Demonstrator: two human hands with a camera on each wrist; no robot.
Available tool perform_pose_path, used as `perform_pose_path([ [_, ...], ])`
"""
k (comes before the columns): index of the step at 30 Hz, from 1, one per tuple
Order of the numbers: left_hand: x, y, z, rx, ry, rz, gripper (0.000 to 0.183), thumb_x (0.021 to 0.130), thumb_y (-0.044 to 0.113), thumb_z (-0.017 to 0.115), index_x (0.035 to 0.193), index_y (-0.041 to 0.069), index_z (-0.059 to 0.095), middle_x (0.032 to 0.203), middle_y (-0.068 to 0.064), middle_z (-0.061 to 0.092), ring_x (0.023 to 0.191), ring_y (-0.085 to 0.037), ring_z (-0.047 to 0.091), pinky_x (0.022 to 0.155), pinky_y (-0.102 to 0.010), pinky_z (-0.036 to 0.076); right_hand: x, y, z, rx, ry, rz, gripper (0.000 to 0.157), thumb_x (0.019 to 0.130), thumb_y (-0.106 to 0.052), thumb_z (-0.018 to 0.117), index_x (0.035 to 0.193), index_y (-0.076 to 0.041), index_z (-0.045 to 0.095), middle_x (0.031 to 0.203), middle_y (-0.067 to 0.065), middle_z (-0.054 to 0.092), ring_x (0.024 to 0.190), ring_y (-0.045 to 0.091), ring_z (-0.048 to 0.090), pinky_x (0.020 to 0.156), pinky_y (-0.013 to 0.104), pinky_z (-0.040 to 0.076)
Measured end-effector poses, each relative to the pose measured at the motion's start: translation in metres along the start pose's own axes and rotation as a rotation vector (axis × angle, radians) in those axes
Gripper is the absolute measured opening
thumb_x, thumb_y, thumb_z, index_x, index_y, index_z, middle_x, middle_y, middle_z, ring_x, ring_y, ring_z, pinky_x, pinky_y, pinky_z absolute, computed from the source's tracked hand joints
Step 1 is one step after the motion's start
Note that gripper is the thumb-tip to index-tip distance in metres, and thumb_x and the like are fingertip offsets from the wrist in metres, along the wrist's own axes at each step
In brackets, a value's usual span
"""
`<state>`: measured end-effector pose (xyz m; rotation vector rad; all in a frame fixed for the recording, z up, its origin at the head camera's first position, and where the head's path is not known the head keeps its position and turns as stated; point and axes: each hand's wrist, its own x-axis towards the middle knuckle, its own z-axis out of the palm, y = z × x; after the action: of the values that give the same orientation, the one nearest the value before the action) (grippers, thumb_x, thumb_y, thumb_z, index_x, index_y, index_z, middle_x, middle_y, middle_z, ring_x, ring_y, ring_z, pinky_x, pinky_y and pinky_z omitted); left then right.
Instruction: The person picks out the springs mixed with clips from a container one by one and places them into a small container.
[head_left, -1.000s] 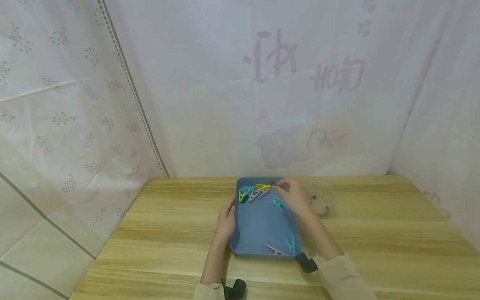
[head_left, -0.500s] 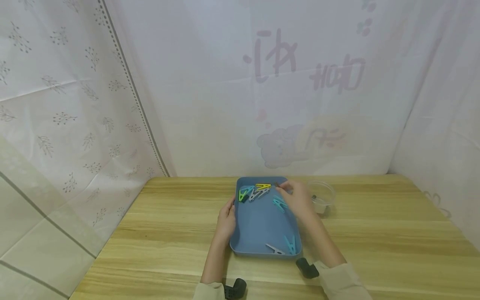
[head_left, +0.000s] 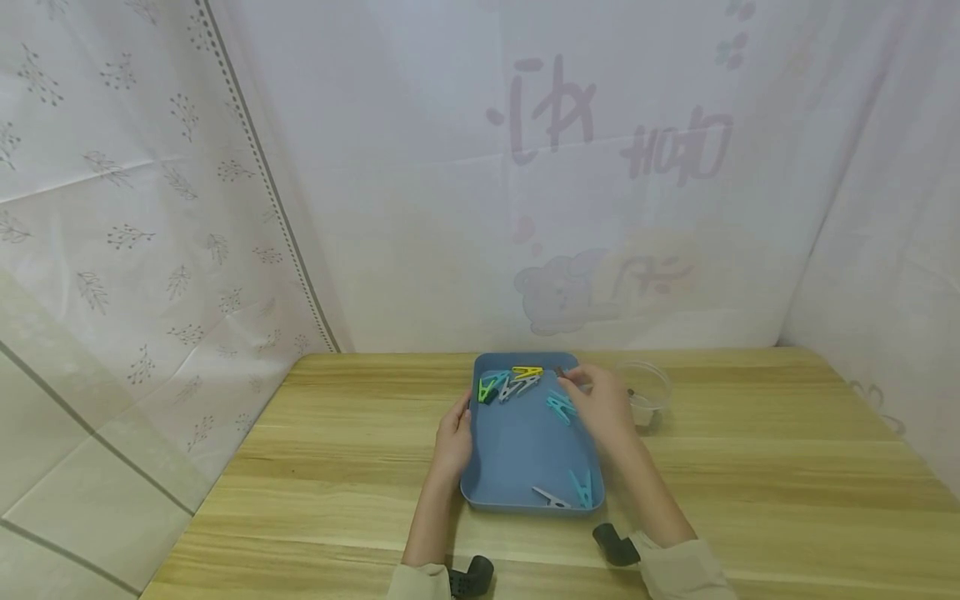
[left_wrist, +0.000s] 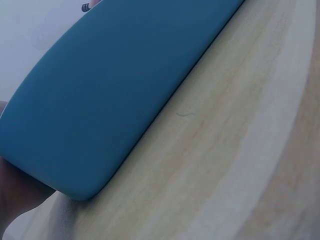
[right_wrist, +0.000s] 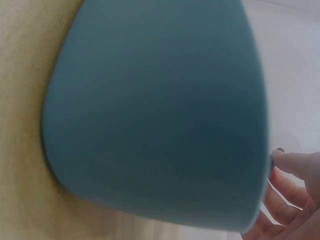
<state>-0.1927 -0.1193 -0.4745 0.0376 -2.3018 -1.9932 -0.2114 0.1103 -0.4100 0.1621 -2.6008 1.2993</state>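
A blue tray (head_left: 525, 450) lies on the table with several clothespins in it. My left hand (head_left: 453, 443) grips the tray's left wall, part of it showing at the tray's edge in the left wrist view. Over the tray's far right part, my right hand (head_left: 606, 407) pinches a small dark piece (head_left: 559, 372) between thumb and fingertips; the left wrist view shows ridges on it. A yellow clothespin (head_left: 527, 372) lies left of those fingertips, beside grey (head_left: 507, 388) and green (head_left: 484, 390) ones. Turquoise clothespins (head_left: 559, 406) lie just below the right hand's fingers.
Right of the right hand stands a clear round container (head_left: 649, 390) with a small dark thing inside. A grey clothespin (head_left: 551, 498) and a turquoise one (head_left: 582, 488) lie at the tray's near right corner. A curtain (head_left: 420, 250) hangs behind the wooden table (head_left: 337, 450).
My right hand has drawn slightly to the right and nearer, away from the yellow clothespin, with the small dark piece still pinched. The left hand and tray have stayed in place.
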Motion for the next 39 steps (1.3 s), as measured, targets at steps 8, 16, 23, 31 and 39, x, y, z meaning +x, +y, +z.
perform_pose_path([
  [8,-0.001,0.002,0.000,-0.006,0.003,0.016,0.046,0.113,0.004,0.035,0.158,-0.008,0.040,0.165,-0.028,0.037,0.157,-0.046,0.027,0.129,-0.060,0.023,-0.004,0.002,-0.001,0.004,0.026,0.012,0.024,0.103,-0.017,0.069,0.114,0.004,0.073,0.115,0.025,0.075,0.091,0.034,0.073,0.070,0.037,0.060],
  [16,-0.002,0.002,0.000,-0.015,-0.006,0.006,0.046,0.114,0.004,0.035,0.158,-0.007,0.039,0.166,-0.027,0.036,0.158,-0.045,0.025,0.129,-0.060,0.023,-0.007,0.002,-0.002,0.003,0.040,0.017,0.026,0.104,-0.018,0.069,0.116,0.005,0.072,0.115,0.024,0.075,0.089,0.033,0.073,0.070,0.037,0.060],
  [23,-0.001,0.002,0.000,-0.002,-0.003,-0.003,0.046,0.114,0.004,0.034,0.159,-0.006,0.039,0.166,-0.027,0.035,0.158,-0.045,0.025,0.129,-0.059,0.022,-0.010,0.002,-0.005,0.012,0.037,0.031,0.029,0.105,-0.020,0.067,0.120,0.005,0.071,0.118,0.024,0.075,0.092,0.035,0.074,0.068,0.035,0.060],
  [31,0.000,0.002,0.000,0.003,0.000,-0.009,0.047,0.114,0.005,0.034,0.159,-0.006,0.039,0.167,-0.026,0.035,0.158,-0.045,0.025,0.129,-0.059,0.022,-0.012,0.003,-0.010,0.032,0.013,0.083,0.035,0.107,-0.027,0.064,0.126,0.002,0.070,0.122,0.019,0.074,0.098,0.032,0.072,0.071,0.034,0.060],
  [39,0.000,0.003,-0.001,0.011,-0.004,-0.021,0.047,0.114,0.005,0.034,0.160,-0.005,0.038,0.167,-0.026,0.034,0.158,-0.044,0.024,0.130,-0.058,0.022,-0.011,0.004,-0.016,0.021,0.047,0.123,0.036,0.107,-0.031,0.063,0.127,-0.002,0.071,0.122,0.016,0.075,0.098,0.031,0.071,0.068,0.029,0.055],
])
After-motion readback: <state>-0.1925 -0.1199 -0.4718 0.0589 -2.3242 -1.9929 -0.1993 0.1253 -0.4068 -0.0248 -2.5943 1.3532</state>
